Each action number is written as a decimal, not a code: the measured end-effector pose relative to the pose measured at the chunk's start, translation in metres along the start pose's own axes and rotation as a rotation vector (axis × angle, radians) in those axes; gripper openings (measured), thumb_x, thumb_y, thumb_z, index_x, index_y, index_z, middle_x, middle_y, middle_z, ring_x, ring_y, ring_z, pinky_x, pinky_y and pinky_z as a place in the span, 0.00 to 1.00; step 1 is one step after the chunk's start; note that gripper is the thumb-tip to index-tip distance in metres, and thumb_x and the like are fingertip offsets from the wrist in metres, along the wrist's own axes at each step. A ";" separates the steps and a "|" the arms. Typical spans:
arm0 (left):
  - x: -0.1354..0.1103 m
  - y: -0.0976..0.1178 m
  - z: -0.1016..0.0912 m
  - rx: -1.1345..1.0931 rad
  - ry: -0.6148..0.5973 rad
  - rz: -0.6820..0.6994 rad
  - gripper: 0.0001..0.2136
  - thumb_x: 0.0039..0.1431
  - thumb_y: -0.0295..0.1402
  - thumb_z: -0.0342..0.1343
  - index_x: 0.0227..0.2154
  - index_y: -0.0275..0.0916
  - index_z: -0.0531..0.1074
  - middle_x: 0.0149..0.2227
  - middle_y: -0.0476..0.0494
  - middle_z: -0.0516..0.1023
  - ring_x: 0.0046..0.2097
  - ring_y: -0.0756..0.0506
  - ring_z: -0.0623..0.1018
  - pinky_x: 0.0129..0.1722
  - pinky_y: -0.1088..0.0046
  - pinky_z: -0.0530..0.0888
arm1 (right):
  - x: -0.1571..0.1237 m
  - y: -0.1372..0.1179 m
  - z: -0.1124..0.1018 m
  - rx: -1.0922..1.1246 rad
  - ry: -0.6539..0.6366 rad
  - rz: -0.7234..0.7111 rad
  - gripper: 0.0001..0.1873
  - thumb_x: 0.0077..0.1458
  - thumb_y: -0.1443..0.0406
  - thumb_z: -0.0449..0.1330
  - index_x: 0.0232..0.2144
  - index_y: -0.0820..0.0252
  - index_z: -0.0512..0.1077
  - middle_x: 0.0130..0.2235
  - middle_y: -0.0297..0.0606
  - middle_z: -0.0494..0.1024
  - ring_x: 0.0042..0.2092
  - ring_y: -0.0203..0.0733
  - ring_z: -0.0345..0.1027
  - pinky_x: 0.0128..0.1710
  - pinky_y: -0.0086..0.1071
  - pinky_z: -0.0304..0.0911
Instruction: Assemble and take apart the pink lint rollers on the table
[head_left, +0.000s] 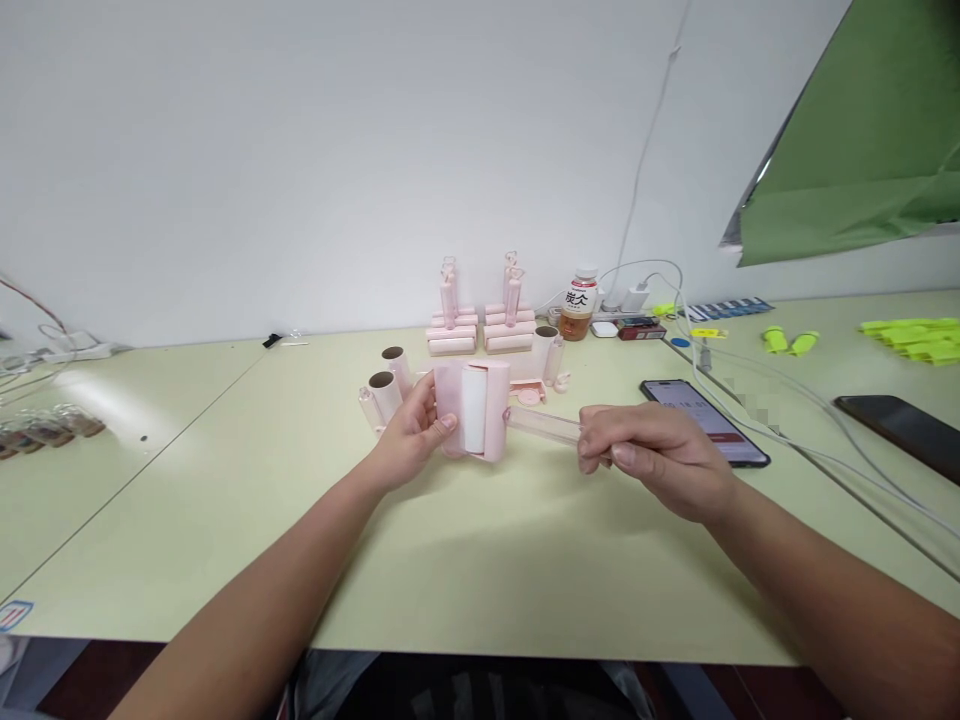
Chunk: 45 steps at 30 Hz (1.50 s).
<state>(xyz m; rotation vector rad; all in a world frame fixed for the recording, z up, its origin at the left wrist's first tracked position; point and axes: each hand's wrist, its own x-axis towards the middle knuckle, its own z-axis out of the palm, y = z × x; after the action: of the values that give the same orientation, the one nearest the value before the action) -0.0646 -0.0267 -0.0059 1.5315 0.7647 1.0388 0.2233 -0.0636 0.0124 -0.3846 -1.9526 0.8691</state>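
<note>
My left hand (pixel 412 430) grips a pale pink lint roller case (pixel 496 410) from its left side. A white paper roll (pixel 473 410) shows through the gap in the case. In my right hand (pixel 652 455) is a clear pinkish handle (pixel 547 427), its left end at the right side of the case; whether the two are joined I cannot tell. Left of the case, paper rolls with brown cardboard cores (pixel 383 382) stand upright beside a small clear pink part (pixel 369 408). Another upright roll (pixel 546 345) is behind to the right, near a flat pink piece (pixel 529 395).
Several pink cases (pixel 451 342) lie stacked by the wall with upright handles (pixel 513 300) on them. A drink bottle (pixel 579 305) stands beside them. To the right are a lit phone (pixel 701 420), white cables (pixel 694 350), a dark phone (pixel 904 435) and yellow-green pieces (pixel 911 338).
</note>
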 end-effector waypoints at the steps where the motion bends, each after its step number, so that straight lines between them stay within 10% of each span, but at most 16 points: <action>1: 0.000 0.001 0.000 -0.002 0.003 0.000 0.28 0.57 0.44 0.61 0.58 0.44 0.62 0.47 0.40 0.72 0.43 0.43 0.73 0.35 0.72 0.71 | 0.000 0.000 0.001 0.000 0.022 -0.003 0.12 0.63 0.64 0.56 0.43 0.54 0.79 0.29 0.41 0.79 0.30 0.42 0.69 0.28 0.36 0.63; 32: -0.005 0.003 0.009 0.053 -0.129 -0.019 0.25 0.61 0.44 0.56 0.59 0.43 0.64 0.49 0.38 0.72 0.48 0.39 0.73 0.40 0.68 0.72 | -0.002 0.005 0.016 0.177 0.252 0.160 0.09 0.60 0.60 0.60 0.38 0.54 0.80 0.28 0.40 0.79 0.26 0.39 0.66 0.22 0.31 0.63; 37: -0.007 0.011 0.012 0.364 -0.005 -0.023 0.28 0.65 0.46 0.48 0.65 0.43 0.57 0.55 0.36 0.69 0.49 0.38 0.73 0.41 0.65 0.73 | -0.003 0.009 0.019 0.173 0.333 0.158 0.09 0.61 0.60 0.60 0.38 0.55 0.80 0.29 0.39 0.79 0.28 0.39 0.68 0.25 0.32 0.65; 41: -0.013 0.025 0.027 0.939 0.270 0.299 0.25 0.65 0.43 0.50 0.61 0.39 0.62 0.56 0.33 0.66 0.56 0.35 0.67 0.50 0.58 0.69 | -0.003 0.014 0.024 0.093 0.349 0.147 0.10 0.63 0.60 0.58 0.40 0.55 0.78 0.32 0.39 0.79 0.29 0.38 0.69 0.28 0.34 0.68; 45: -0.012 0.041 0.059 1.405 0.043 0.560 0.19 0.65 0.36 0.51 0.56 0.36 0.66 0.42 0.39 0.73 0.43 0.40 0.71 0.43 0.60 0.68 | -0.005 0.010 0.028 0.042 0.297 0.097 0.11 0.66 0.61 0.55 0.42 0.53 0.77 0.35 0.38 0.79 0.33 0.38 0.71 0.34 0.35 0.70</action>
<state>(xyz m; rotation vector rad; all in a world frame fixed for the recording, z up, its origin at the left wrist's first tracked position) -0.0184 -0.0699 0.0293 3.0501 1.2377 0.9037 0.2011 -0.0716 -0.0066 -0.5547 -1.6510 0.8611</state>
